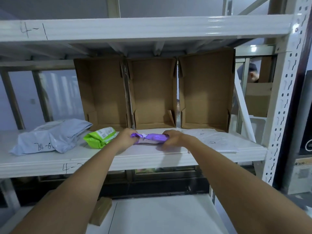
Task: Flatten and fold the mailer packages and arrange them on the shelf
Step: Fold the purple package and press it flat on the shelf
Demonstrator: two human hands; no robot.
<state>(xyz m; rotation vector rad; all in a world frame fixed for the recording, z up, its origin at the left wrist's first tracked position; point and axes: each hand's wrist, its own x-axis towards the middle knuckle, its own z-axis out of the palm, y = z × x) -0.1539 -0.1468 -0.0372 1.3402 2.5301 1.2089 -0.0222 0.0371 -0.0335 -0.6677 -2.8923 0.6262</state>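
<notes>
- Both arms stretched forward over the shelf [135, 159], wrists level.
- Left hand [125, 136] and right hand [172, 137] curled, each grip grasping one end of the purple mailer [152, 139].
- Lying on the shelf just right of the green mailer [99, 137], long axis left-to-right, before the middle cardboard box [153, 92].

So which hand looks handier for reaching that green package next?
Likely the left hand: it grips the purple mailer's end right beside the green package. The right hand holds the far end.
</notes>
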